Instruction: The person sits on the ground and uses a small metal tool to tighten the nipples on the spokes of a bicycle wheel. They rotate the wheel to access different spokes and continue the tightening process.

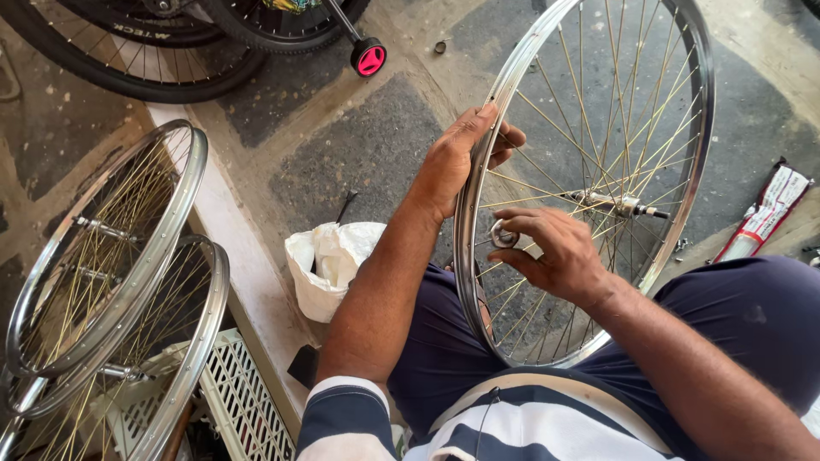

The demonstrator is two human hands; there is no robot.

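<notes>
Spoke adjustment in hand: left hand (457, 162) clamped on the rim of a bicycle wheel (598, 171) standing between the knees; right hand (551, 252) pinches a small round spoke key (502, 236) at the rim. Next calls for a measured turn.

The wheel rim (471, 183) was shiny silver with golden spokes (598, 102). The shirt (512, 427) bore navy-and-white stripes; the small stabiliser wheel (369, 58) was pink and black.

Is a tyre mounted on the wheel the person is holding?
No, the wheel is a bare metal rim with exposed spokes, gripped by the left hand.
</notes>
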